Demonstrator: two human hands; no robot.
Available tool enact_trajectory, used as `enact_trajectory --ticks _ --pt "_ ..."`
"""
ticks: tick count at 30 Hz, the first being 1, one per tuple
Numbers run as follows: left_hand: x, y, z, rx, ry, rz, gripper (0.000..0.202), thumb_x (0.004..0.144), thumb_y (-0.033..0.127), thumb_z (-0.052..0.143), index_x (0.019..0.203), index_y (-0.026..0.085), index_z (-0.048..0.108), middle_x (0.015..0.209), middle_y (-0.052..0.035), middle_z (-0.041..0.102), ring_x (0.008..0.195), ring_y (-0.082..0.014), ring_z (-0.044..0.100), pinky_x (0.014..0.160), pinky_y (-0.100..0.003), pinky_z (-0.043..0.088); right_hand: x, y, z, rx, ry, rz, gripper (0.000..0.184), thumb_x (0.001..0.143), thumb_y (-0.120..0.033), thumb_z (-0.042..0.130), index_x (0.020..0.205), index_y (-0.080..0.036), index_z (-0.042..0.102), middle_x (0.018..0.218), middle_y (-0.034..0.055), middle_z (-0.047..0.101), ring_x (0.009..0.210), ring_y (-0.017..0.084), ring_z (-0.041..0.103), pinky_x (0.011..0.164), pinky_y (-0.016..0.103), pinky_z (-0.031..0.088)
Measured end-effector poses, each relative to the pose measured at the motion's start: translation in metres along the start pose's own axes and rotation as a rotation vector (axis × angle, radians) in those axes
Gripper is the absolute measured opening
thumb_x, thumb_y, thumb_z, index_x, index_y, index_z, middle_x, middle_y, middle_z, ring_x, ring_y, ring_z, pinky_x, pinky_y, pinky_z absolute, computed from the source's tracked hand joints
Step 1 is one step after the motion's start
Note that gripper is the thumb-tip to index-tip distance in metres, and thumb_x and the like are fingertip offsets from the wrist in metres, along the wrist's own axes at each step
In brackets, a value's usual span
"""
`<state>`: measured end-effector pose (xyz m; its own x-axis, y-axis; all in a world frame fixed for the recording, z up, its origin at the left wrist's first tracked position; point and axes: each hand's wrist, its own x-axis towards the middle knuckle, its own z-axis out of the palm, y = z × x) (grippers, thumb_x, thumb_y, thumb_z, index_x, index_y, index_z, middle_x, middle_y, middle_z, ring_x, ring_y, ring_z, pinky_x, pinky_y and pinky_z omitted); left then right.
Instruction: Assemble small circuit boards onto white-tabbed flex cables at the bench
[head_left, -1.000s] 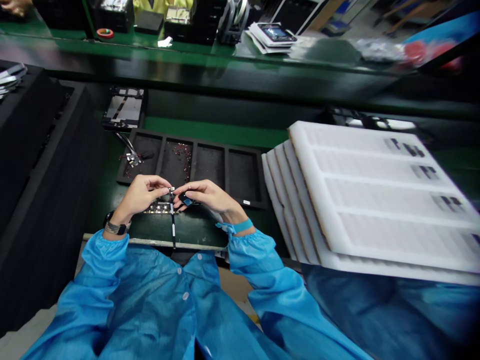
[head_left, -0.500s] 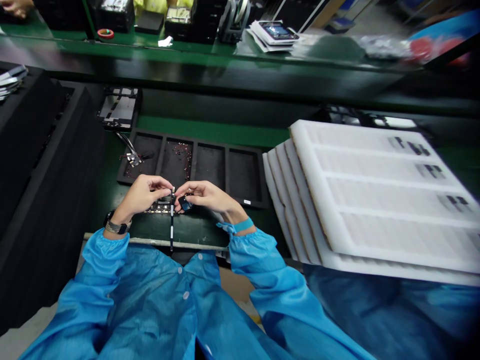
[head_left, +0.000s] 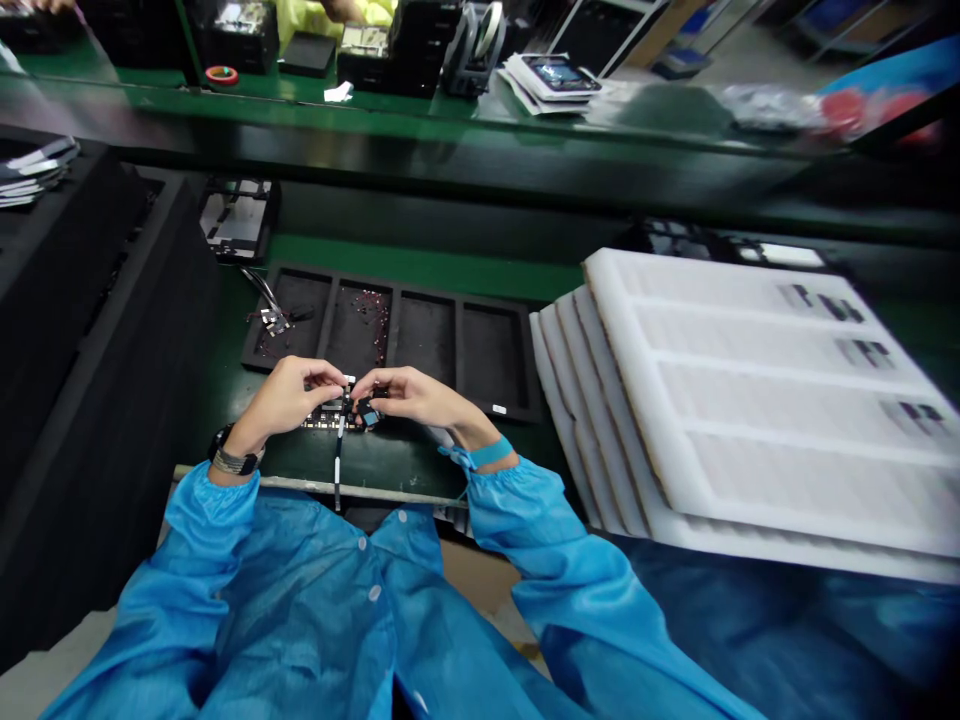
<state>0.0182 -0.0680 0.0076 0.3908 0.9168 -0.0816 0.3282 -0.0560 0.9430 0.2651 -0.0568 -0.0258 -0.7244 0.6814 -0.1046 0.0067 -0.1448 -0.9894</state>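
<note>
My left hand (head_left: 286, 405) pinches the top end of a thin black flex cable (head_left: 337, 468) with white patches. The cable hangs down toward the bench's front edge. Close beside it, my right hand (head_left: 424, 398) has its thumb and fingers closed on a small black part with a blue-grey face (head_left: 368, 412). The fingertips of both hands nearly meet at the cable's upper end, so the exact contact there is hidden. Under the hands lies a row of small circuit boards (head_left: 319, 423), partly covered by the fingers.
Behind the hands lies a black foam tray (head_left: 459, 350) with compartments, some holding small red-wired parts (head_left: 371, 310). More flex cables (head_left: 264, 300) lie across its left end. White foam trays (head_left: 750, 400) are stacked at right, black foam blocks (head_left: 90, 370) at left. A raised shelf (head_left: 420, 110) spans the back.
The view has shifted slightly. The flex cable's lower end now slants a little to the left, and the small black part has turned slightly in my right hand. Both hands keep their grip.
</note>
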Motion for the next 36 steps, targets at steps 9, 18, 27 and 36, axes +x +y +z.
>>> enact_trajectory --ticks 9,18,27,36 --pt "-0.025 -0.007 -0.023 -0.132 0.106 -0.017 0.022 0.079 0.034 0.08 0.092 0.016 0.082 0.091 -0.0083 0.081 0.084 -0.0216 0.073 0.08 -0.032 0.057 0.024 -0.031 -0.014 -0.276 0.258 -0.036 0.023 0.097 -0.038 0.067 0.108 -0.018 0.071 0.079 0.0002 0.063 0.069 0.015 0.057 0.066 0.029 0.052" --pt "-0.087 -0.041 -0.03 -0.312 0.356 -0.155 0.025 0.074 0.037 0.086 0.088 0.016 0.082 0.078 -0.0071 0.077 0.068 -0.0163 0.067 0.065 -0.026 0.053 0.17 -0.057 -0.015 -1.271 0.186 0.056 0.031 0.09 -0.024 0.082 0.119 -0.018 0.079 0.123 0.0123 0.073 0.109 0.028 0.065 0.088 0.032 0.046" --pt "-0.104 -0.064 -0.029 -0.394 0.39 -0.217 0.028 0.071 0.038 0.088 0.087 0.015 0.082 0.08 -0.0071 0.077 0.067 -0.0158 0.065 0.066 -0.026 0.054 0.188 -0.053 -0.012 -1.417 -0.012 0.126 0.018 0.09 -0.022 0.081 0.106 -0.015 0.076 0.12 0.0136 0.076 0.1 0.024 0.069 0.079 0.029 0.043" --pt "-0.106 -0.077 -0.026 -0.425 0.401 -0.229 0.03 0.072 0.039 0.089 0.088 0.015 0.082 0.081 -0.0083 0.078 0.071 -0.0178 0.067 0.066 -0.027 0.054 0.191 -0.067 -0.022 -1.315 -0.054 0.137 0.008 0.094 -0.021 0.071 0.094 -0.014 0.074 0.085 0.0061 0.073 0.073 0.016 0.057 0.069 0.027 0.036"
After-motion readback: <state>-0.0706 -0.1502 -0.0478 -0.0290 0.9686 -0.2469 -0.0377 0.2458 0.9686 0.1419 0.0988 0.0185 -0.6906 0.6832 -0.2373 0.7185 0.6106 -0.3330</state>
